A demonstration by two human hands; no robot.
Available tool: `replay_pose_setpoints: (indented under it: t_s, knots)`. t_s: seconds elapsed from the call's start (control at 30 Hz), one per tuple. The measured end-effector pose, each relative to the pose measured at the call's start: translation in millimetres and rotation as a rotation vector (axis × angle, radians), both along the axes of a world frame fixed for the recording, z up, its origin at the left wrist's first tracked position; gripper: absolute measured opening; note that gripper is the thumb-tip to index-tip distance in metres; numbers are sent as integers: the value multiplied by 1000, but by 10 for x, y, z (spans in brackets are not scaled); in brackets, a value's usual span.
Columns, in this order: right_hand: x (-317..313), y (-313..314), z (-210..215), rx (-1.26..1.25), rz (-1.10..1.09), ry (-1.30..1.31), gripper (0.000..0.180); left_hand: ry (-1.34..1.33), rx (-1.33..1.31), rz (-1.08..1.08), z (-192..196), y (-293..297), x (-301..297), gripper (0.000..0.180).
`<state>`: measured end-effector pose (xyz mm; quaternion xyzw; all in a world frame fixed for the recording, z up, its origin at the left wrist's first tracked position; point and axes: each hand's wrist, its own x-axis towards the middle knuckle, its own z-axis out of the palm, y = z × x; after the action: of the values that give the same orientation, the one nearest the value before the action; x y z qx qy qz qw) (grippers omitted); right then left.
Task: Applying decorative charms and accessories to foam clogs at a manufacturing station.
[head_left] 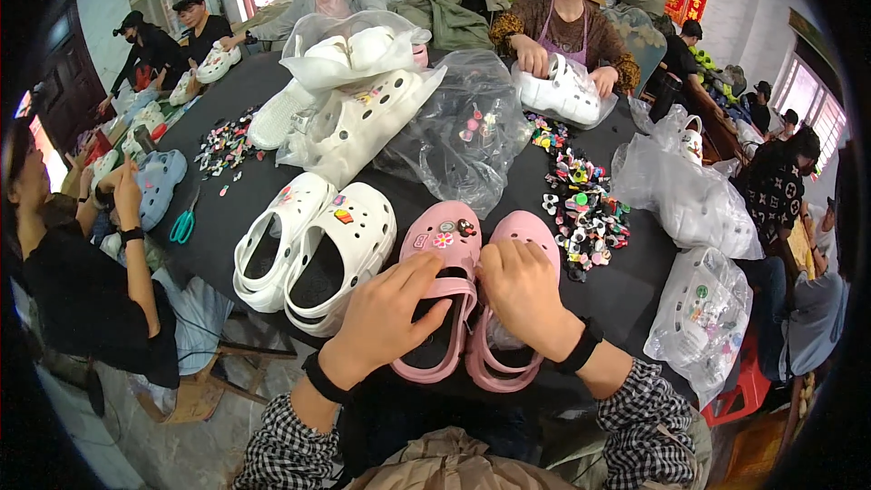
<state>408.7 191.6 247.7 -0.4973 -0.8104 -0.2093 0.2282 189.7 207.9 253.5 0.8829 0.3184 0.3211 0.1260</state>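
Observation:
A pair of pink clogs lies side by side on the black table in front of me, toes pointing away. The left pink clog (440,218) carries several charms on its toe, among them a flower and a dark figure. My left hand (386,304) grips this clog at the edge of its opening, thumb bent over the opening. On the right pink clog (528,229), my right hand (526,286) has its fingers curled over the upper; no charm shows on the visible toe, and whatever is under the fingertips is hidden. A pair of white clogs (363,209) with charms stands just left.
Loose charms are heaped at the right (585,218) and far left (227,141). Plastic-wrapped clogs (340,118) and a clear bag (463,145) lie beyond; more bagged clogs (699,308) line the right edge. Teal scissors (184,225) rest at left. Co-workers sit around the table.

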Motion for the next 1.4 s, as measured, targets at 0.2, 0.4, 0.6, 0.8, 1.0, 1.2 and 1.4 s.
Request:
replay_pose_setpoints:
  t_s: [0.2,0.4,0.6,0.8,1.0,1.2,1.4]
  knots:
    - [44,32,103,-168,49,389,20,-127,-230,-39,109,60,-109,39]
    - [427,150,446,-450,106,885,17,-144,-562,92,99,468,-91,33]
    - [686,335,679,-552,70,674,24,60,-163,106,-275,612,-10,35]
    - [440,634,353,-499,348,361,37,57,-134,75,-147,597,69,30]
    - [278,627,215,-601,324,281,35,-12,-269,102,-83,603,44,23]
    - [309,670,208,-588,328,389,23,-25,-214,70,-102,631,56,21]
    - [302,581,235,-502,238,353,28,-90,-117,98,-117,558,108,21]
